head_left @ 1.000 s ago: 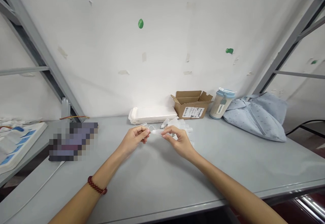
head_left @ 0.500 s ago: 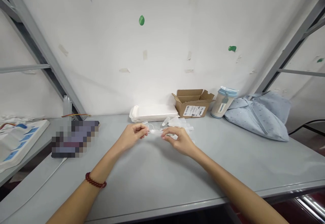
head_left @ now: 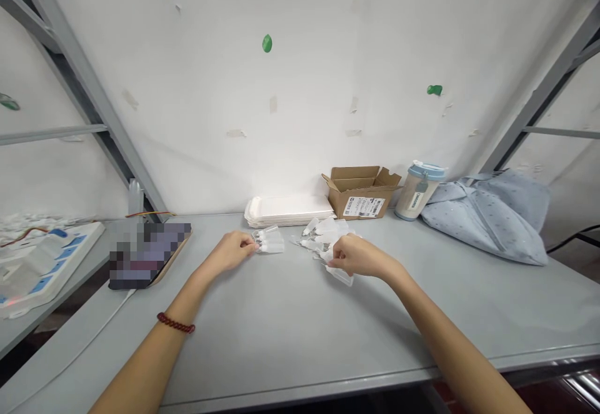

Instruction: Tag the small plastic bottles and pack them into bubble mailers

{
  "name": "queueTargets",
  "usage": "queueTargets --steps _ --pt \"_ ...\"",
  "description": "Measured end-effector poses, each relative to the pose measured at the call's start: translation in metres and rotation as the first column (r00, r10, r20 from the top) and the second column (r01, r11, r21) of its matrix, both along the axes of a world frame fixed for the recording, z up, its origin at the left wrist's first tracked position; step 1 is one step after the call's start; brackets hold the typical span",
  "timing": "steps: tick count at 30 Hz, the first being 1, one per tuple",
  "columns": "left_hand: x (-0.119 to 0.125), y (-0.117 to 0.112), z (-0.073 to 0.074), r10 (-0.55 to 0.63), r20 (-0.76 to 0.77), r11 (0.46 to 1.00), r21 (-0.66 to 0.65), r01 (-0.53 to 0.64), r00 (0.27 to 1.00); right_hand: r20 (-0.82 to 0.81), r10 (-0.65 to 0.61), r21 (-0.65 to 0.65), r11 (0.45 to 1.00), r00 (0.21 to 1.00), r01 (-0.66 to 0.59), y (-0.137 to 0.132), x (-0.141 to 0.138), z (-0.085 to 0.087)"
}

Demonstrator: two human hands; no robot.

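Note:
On the grey table, my left hand (head_left: 233, 251) is closed in a pinch at the left end of a small group of translucent white plastic pieces (head_left: 272, 240). These pieces have narrow tips and lie side by side, pointing toward the hand. Further right, my right hand (head_left: 357, 256) reaches down with thumb and fingers pinched at the front of a looser pile of similar plastic pieces (head_left: 324, 229). One such piece (head_left: 341, 276) shows just under its fingertips. The fingers partly cover what each hand grips.
Behind the pieces lie a stack of white flat trays or packets (head_left: 290, 210) and an open cardboard box (head_left: 363, 202). A tumbler (head_left: 418, 192) and a blue cloth bag (head_left: 487, 220) stand right. At left are a pixelated phone-like object (head_left: 159, 254), a cable and a power strip (head_left: 60, 264).
My hands have moved apart from holding one clear piece between them. The left is now at the small group, formerly largely hidden; the right has moved right and down to the pile.

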State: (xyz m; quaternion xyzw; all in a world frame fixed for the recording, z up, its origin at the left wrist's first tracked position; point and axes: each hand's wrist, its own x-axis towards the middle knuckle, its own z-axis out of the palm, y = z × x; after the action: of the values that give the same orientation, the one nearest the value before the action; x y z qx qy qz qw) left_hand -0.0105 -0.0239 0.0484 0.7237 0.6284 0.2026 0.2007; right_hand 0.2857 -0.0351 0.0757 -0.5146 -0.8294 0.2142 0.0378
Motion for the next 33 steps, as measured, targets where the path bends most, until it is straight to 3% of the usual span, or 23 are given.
queueTargets --steps 7,11,16,24,28,33 --pt "0.000 -0.004 -0.001 0.127 -0.180 0.992 0.004 -0.128 0.976 0.102 0.023 -0.133 0.991 0.994 -0.009 0.002 0.002 -0.001" --pt "0.005 -0.004 -0.005 0.033 -0.116 0.991 0.131 -0.018 0.993 0.138 0.045 -0.160 0.987 0.989 -0.023 -0.001 -0.004 -0.002" --pt "0.014 -0.002 -0.017 -0.142 -0.149 0.957 0.233 0.175 0.979 0.162 0.061 -0.078 0.996 0.985 -0.049 -0.003 -0.010 -0.007" --pt "0.022 0.000 -0.022 -0.062 -0.169 0.953 0.283 0.109 0.984 -0.034 0.045 0.064 0.997 0.998 -0.043 0.002 -0.008 -0.011" --pt "0.027 -0.004 -0.019 -0.045 -0.093 0.960 0.271 0.068 0.995 -0.132 0.059 0.102 0.994 0.989 -0.046 0.001 -0.013 -0.012" --pt "0.045 -0.016 -0.010 -0.178 0.225 0.980 0.127 0.152 0.958 -0.210 0.082 0.207 0.978 0.974 -0.038 -0.001 -0.021 -0.016"
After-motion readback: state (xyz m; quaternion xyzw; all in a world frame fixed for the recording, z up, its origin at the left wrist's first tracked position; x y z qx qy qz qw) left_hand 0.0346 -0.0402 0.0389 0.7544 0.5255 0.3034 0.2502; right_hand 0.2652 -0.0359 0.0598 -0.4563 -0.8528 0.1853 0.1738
